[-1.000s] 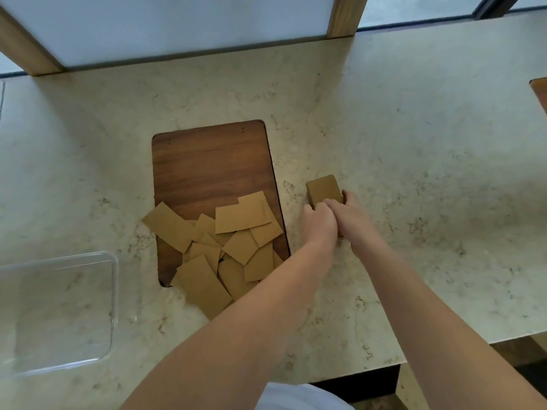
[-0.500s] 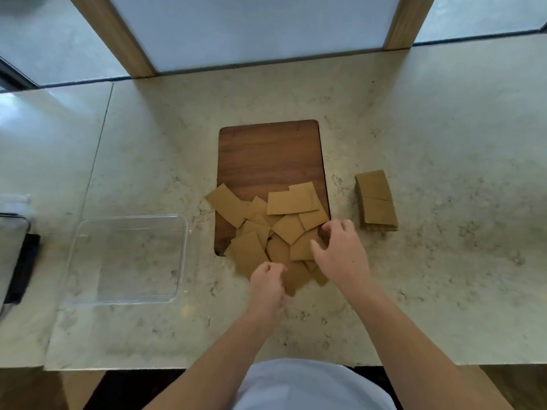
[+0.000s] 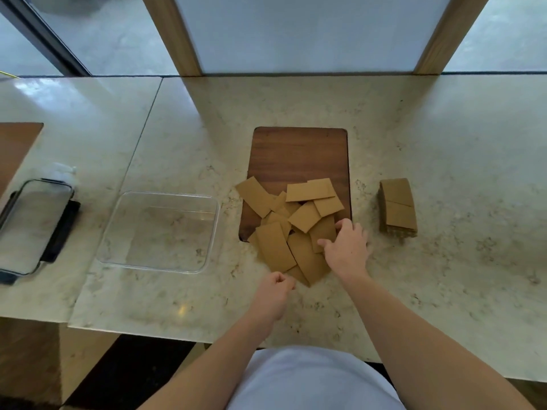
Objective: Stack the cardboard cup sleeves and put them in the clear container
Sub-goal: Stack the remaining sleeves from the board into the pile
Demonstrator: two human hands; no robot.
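Change: both hands are hardly shifting against the pile since half a second back; only the head camera is pulling back, bringing more counter into view on the left.
Lidded box (image 3: 32, 226): sitting far left of the board, beyond the container.
Clear container (image 3: 207, 199): sitting open-topped on the counter (image 3: 444, 143), just left of the board, holding no sleeves.
Board (image 3: 299, 155): dark wood, set in the counter; taking it as the landmark.
Loose sleeves (image 3: 296, 223): lying scattered flat, overlapping, across the board's near half and spilling off its near edge.
Left hand (image 3: 273, 294): hovering just off the pile's near tip, fingers curled in; it seems to be holding nothing.
Right hand (image 3: 346, 247): resting at the board's near right corner, fingers spread and bent onto the pile's right edge; whether it is pinching a sleeve, cannot tell.
Finished stack (image 3: 398, 207): standing right of the board, clear of it.
Key relation: nearest sleeves are lying just left of the right hand, long axes running roughly toward the person, so the right hand is nearer.
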